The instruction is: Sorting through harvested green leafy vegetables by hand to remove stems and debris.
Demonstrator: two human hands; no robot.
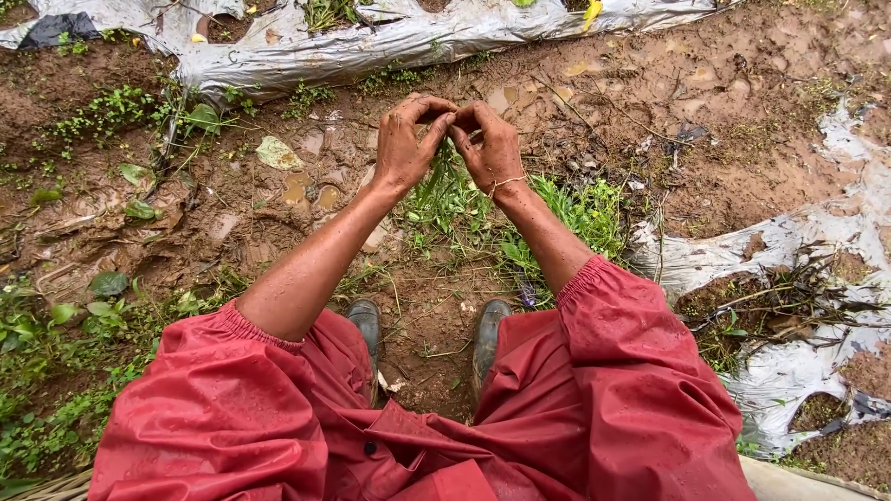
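My left hand [406,141] and my right hand [490,146] meet in front of me above wet, muddy ground, fingertips pinched together. Between them they grip a small bunch of green grass blades [436,172] that hangs down under the palms. A thin band circles my right wrist. Red raincoat sleeves [613,371] are pushed up to my elbows. Both dark rubber boots [485,339] stand on the mud below, beside a patch of low weeds [566,209].
Silver plastic mulch sheeting [306,51] covers a raised bed along the top, with planting holes in it. More torn sheeting [789,250] with dry twigs lies at the right. Small puddles [311,190] and scattered weeds [102,111] dot the brown mud at the left.
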